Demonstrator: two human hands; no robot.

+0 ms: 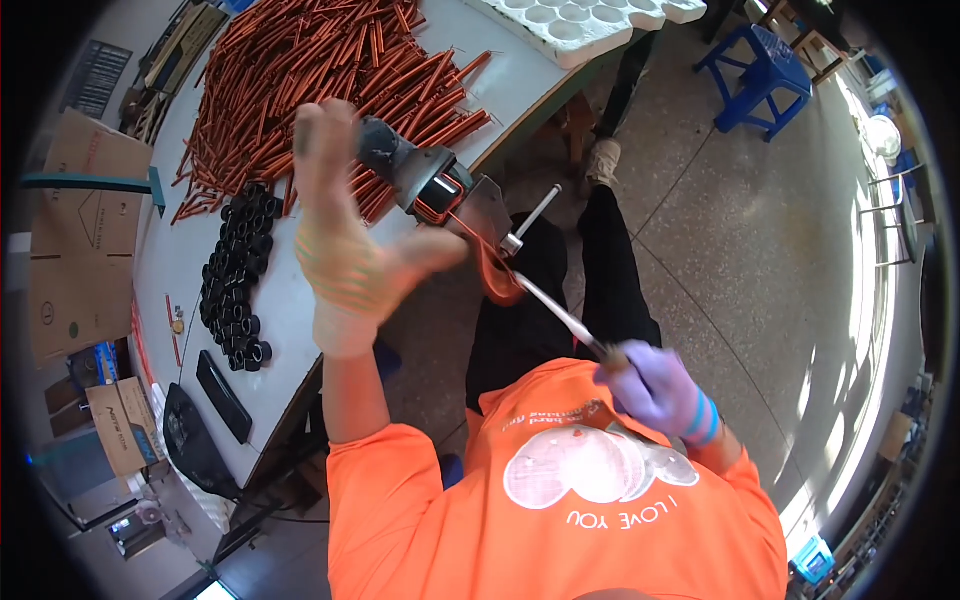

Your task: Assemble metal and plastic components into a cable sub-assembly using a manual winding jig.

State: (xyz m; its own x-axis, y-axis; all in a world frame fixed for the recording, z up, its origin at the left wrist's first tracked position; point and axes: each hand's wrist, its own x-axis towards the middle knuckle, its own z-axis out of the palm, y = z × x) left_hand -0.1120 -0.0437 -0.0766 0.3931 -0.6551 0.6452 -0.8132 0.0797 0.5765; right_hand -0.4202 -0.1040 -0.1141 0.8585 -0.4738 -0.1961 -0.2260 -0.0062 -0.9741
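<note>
At the table's edge a metal clamp fixture [415,170] bears a black ring [437,190] wound with copper-coloured wire. A copper-coloured wire loop [500,280] hangs below it. My left hand [350,255], in a pale glove, is open beside the fixture, fingers stretched up and thumb pointing at it; it is somewhat blurred. In a purple glove, my right hand [660,390] closes round the brown handle of a hand tool with a long, thin metal shaft [560,315]. The shaft's far end meets the wire loop; the tip's shape is hidden. A small metal crank bar [540,212] sticks out nearby.
A large heap of thin copper-coloured rods [290,90] covers the table's far part. Several black rings [235,290] lie left of my left hand, near a flat black object [223,396]. A white tray with round hollows [570,30] and a blue stool [765,80] are farther right.
</note>
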